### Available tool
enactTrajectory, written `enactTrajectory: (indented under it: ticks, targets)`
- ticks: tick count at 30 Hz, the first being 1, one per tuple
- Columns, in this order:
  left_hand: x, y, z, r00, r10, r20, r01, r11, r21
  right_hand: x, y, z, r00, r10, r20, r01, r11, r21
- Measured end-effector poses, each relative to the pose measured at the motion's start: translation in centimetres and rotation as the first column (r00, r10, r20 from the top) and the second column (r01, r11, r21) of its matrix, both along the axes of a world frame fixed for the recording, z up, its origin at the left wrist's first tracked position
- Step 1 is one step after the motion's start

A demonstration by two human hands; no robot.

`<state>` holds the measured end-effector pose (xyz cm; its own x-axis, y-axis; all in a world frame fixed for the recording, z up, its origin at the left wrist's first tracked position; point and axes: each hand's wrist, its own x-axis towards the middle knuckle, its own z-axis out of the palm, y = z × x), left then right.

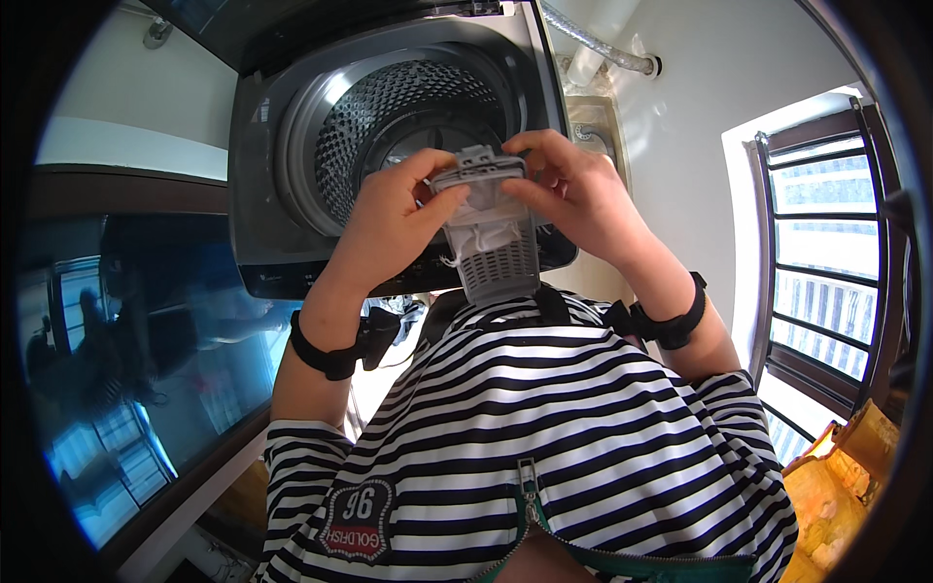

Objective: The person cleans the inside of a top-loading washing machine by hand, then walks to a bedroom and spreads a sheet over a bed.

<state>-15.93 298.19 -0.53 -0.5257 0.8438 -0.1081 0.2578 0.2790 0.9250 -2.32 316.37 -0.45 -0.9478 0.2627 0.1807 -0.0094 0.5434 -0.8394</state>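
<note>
Both of my hands hold a grey plastic lint filter (499,266) from a washing machine, close in front of my chest. My left hand (397,218) pinches the left end of its clipped top rim between thumb and fingers. On the opposite end, the thumb and fingers of my right hand (572,186) grip the same rim. A whitish mesh bag (496,211) hangs crumpled over the slotted plastic frame, with a frayed edge at its lower left. Behind the hands is the open top-loading washing machine (255,197), its perforated metal drum (415,95) in sight.
The machine's raised lid (313,29) stands at the far side. A ribbed hose (605,47) enters the wall at upper right. A glossy dark panel (168,328) reflects windows on the left. At right is a barred window (820,233), with orange-yellow fabric (831,503) below it.
</note>
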Motion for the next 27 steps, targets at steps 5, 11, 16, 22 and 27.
enactTrajectory:
  ticks: [5,11,16,22,27]
  targets:
    - [0.1,0.4,-0.5,0.983,0.171,-0.072,-0.168,0.984,0.053,0.4,0.6,-0.8,0.983,0.031,0.183,-0.007,0.991,-0.131]
    - [1.1,0.8,-0.8,0.983,0.177,0.039,-0.180,0.981,0.074,0.7,0.7,-2.1,0.953,0.040,0.302,0.014,0.985,-0.174]
    - [1.4,1.1,1.2,0.989,0.019,0.148,-0.020,1.000,0.001,0.9,1.2,-2.5,0.990,-0.016,0.140,0.010,0.999,0.048]
    - [-0.9,1.9,3.1,0.988,-0.137,-0.067,0.128,0.983,-0.130,-0.8,1.7,0.1,0.985,0.000,-0.173,0.054,0.950,0.307]
    - [-7.7,1.7,5.5,0.966,-0.013,-0.257,-0.060,0.959,-0.275,-0.9,4.5,-1.2,0.955,-0.230,-0.186,0.272,0.932,0.241]
